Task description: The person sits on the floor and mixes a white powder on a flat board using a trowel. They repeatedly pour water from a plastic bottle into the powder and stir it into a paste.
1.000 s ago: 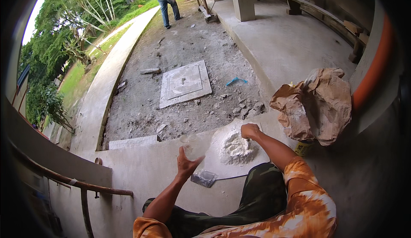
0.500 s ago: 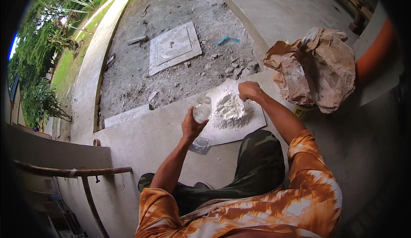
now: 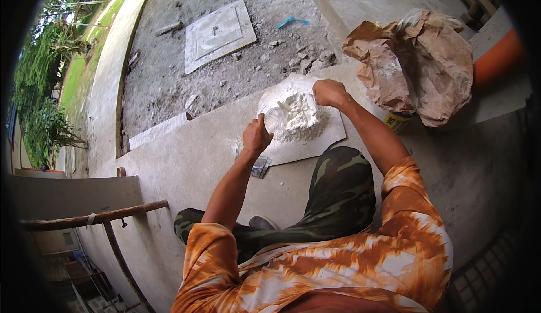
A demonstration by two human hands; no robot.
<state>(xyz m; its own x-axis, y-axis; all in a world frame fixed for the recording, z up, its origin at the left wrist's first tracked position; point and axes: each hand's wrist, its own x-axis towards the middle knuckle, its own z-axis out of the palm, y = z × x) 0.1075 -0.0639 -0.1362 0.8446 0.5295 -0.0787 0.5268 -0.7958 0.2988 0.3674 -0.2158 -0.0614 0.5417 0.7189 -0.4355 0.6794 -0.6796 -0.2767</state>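
A heap of white powder (image 3: 303, 113) lies on a pale flat sheet (image 3: 293, 152) on the concrete. My left hand (image 3: 257, 136) grips a clear plastic container (image 3: 275, 120), its round end close against the left side of the heap. At the heap's far right edge my right hand (image 3: 331, 94) is closed, knuckles up. Whatever its fingers hold is hidden. A small clear plastic packet (image 3: 260, 167) rests beside the sheet, just below my left hand.
An open, crumpled brown paper bag (image 3: 414, 68) stands at the right, by an orange-red pipe (image 3: 500, 65). Beyond the concrete edge is rubble ground with a square concrete cover (image 3: 220, 37) and a blue scrap (image 3: 293, 21). A rusty rail (image 3: 101, 217) runs at lower left.
The clear container in my left hand has tipped over and come in against the powder. My right hand stays closed near the heap. The whole view has shifted slightly.
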